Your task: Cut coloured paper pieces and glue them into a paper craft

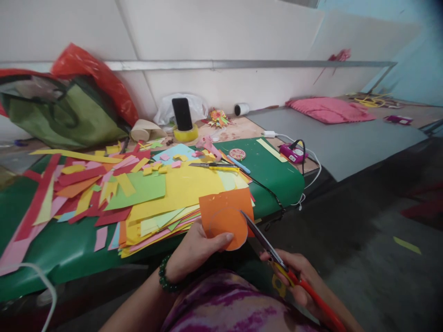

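My left hand [202, 246] pinches a sheet of orange paper [224, 210], thumb on top and the other fingers underneath. A round outline is drawn on the sheet, and its lower edge is cut to a curve. My right hand [297, 274] grips a pair of scissors [268, 246] with red and yellow handles. The blades reach up to the right side of the drawn outline, on the orange paper. Below the paper and to its left lies a thick stack of coloured paper [180, 189], yellow sheets uppermost.
Paper scraps [83, 184] cover the green tabletop [284, 180] at left. A utility knife [214, 167], a pink glue gun [209, 146] and a blue pen [238, 163] lie behind the orange sheet. A phone [182, 114] stands in a tape roll [186, 133]. A purple power socket [293, 152] sits right.
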A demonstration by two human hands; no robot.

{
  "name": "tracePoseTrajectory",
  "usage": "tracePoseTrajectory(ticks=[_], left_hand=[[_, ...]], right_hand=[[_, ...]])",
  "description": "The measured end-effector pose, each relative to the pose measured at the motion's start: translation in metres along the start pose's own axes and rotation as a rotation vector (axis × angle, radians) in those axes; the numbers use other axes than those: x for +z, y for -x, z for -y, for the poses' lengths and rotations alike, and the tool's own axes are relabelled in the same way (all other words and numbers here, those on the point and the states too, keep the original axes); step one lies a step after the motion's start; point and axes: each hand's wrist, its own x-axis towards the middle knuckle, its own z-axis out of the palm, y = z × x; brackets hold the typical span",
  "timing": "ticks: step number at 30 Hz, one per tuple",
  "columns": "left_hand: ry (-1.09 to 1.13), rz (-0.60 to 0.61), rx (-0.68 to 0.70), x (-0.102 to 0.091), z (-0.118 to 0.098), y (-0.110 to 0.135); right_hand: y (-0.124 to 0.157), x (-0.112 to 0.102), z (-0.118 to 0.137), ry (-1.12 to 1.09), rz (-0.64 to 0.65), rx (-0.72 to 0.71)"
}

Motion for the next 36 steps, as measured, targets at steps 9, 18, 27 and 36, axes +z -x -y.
tracePoseTrajectory(ticks=[9, 18, 27, 36], left_hand=[[-0.019, 0.125, -0.001, -0.009, -0.006, 0.002], [-0.064, 0.064, 0.003, -0.017, -0.006, 0.001], [-0.006, -0.053, 0.052, -0.006, 0.011, -0.004], [0.017, 0.016, 0.058, -0.004, 0.011, -0.005]], right_hand=[[-0.007, -0.004, 0.029, 0.017, 0.105, -0.043], [-0.003, -0.002, 0.007, -0.031, 0.065, -0.011], [-0.004, 0.0, 0.005, -0.031, 0.046, -0.016], [-0.006, 0.0, 0.02, 0.003, 0.073, -0.001]])
